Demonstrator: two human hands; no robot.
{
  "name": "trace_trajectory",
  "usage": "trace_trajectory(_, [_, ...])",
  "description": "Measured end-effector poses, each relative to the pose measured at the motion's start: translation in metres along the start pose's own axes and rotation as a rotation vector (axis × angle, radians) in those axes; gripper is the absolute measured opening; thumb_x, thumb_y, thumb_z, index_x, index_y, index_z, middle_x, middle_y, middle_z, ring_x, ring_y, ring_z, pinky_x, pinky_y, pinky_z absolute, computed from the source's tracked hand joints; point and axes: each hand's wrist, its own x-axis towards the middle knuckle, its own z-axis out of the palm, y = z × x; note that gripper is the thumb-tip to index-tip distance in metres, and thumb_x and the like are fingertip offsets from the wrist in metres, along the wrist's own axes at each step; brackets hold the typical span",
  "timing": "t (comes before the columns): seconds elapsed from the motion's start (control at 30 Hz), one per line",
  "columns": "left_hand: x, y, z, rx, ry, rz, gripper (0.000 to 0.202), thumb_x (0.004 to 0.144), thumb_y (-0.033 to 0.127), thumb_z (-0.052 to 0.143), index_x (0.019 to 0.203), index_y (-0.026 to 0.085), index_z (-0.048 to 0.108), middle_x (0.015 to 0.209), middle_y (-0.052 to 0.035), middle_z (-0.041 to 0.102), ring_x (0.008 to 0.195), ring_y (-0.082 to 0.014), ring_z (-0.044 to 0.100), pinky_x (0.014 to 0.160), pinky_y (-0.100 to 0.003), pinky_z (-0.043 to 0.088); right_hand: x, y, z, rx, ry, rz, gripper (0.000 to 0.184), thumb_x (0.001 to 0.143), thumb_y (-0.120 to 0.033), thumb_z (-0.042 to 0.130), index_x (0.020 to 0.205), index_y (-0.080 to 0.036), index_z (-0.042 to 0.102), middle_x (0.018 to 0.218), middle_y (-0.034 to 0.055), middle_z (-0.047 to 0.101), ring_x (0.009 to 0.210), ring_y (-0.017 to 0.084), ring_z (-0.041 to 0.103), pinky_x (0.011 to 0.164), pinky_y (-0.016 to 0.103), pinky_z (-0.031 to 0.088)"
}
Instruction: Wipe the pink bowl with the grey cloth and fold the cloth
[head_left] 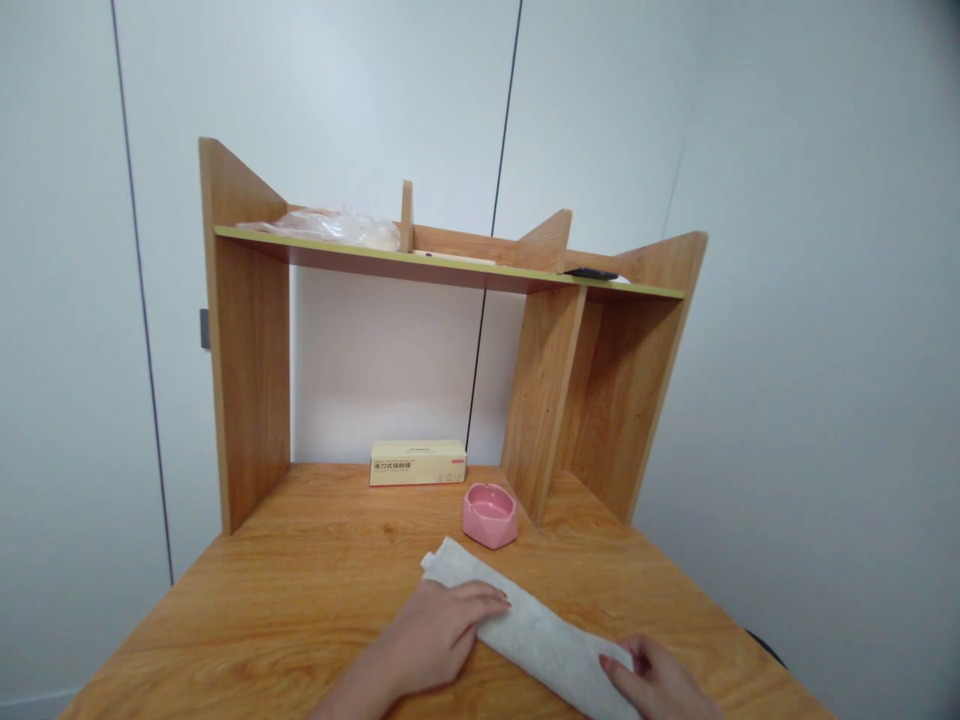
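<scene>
A long, flat, pale grey-white folded cloth lies slantwise over the near part of the desk, with a small white tab at its far left end. My left hand grips its left part, the fingers laid together over the top and the thumb at the near edge. At the right end, my right hand pinches the edge of the cloth between thumb and fingers. Just beyond the cloth sits a pink faceted ashtray, apart from both hands. Part of the cloth's near end runs out of view.
A cream cling-film box stands at the back of the wooden desk. Above it rises a wooden shelf unit with upright panels. Clear plastic bags and a dark flat object lie on its upper shelf.
</scene>
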Motion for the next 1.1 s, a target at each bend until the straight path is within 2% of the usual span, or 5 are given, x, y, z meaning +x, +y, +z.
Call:
trace_trajectory(0.2, [-0.002, 0.006, 0.022, 0.006, -0.109, 0.068, 0.053, 0.071, 0.005, 0.039, 0.111, 0.035, 0.055, 0.116, 0.0046, 0.060, 0.104, -0.0170, 0.056, 0.089, -0.029, 0.039, 0.012, -0.013, -0.001, 0.146, -0.078, -0.082, 0.017, 0.063, -0.038, 0.045, 0.061, -0.023, 0.037, 0.052, -0.0041, 0.045, 0.054, 0.014, 0.049, 0.052, 0.023, 0.036])
trace_trajectory(0.33, [0.000, 0.001, 0.022, 0.003, -0.103, 0.033, 0.053, 0.070, 0.003, 0.035, 0.110, 0.032, 0.056, 0.117, 0.0034, 0.059, 0.103, -0.0154, 0.055, 0.087, -0.027, 0.040, 0.018, -0.073, -0.013, 0.015, -0.028, -0.113, 0.013, 0.063, -0.026, 0.044, 0.074, -0.022, 0.038, 0.050, -0.0071, 0.042, 0.051, 0.013, 0.047, 0.050, 0.022, 0.031])
trace_trajectory(0.63, [-0.001, -0.046, -0.008, 0.046, 0.445, -0.265, 0.027, 0.070, 0.009, 0.035, 0.079, 0.021, 0.057, 0.104, -0.0059, 0.057, 0.092, -0.0179, 0.056, 0.080, -0.030, 0.043, 0.029, -0.222, 0.030, -0.220, -0.101, -0.258, 0.033, 0.068, -0.020, 0.052, 0.100, -0.013, 0.049, 0.088, 0.0140, 0.065, 0.082, 0.024, 0.061, 0.064, 0.029, 0.039])
trace_trajectory(0.83, [-0.005, -0.059, -0.018, 0.021, 0.689, -0.285, 0.018, 0.068, 0.011, 0.035, 0.070, 0.021, 0.050, 0.082, -0.0042, 0.054, 0.086, -0.0176, 0.053, 0.079, -0.030, 0.042, 0.032, -0.222, 0.066, -0.030, -0.187, -0.362, 0.038, 0.076, -0.034, 0.048, 0.108, -0.014, 0.049, 0.098, 0.0131, 0.064, 0.087, 0.022, 0.061, 0.069, 0.029, 0.043])
trace_trajectory(1.1, [-0.002, -0.054, -0.010, 0.085, 0.302, -0.395, 0.023, 0.067, 0.010, 0.036, 0.070, 0.021, 0.057, 0.077, -0.0020, 0.060, 0.075, -0.0166, 0.056, 0.068, -0.027, 0.040, 0.034, -0.158, 0.022, -0.356, -0.179, -0.245, 0.030, 0.072, -0.033, 0.051, 0.098, -0.019, 0.057, 0.096, 0.0119, 0.065, 0.090, 0.026, 0.059, 0.071, 0.033, 0.040])
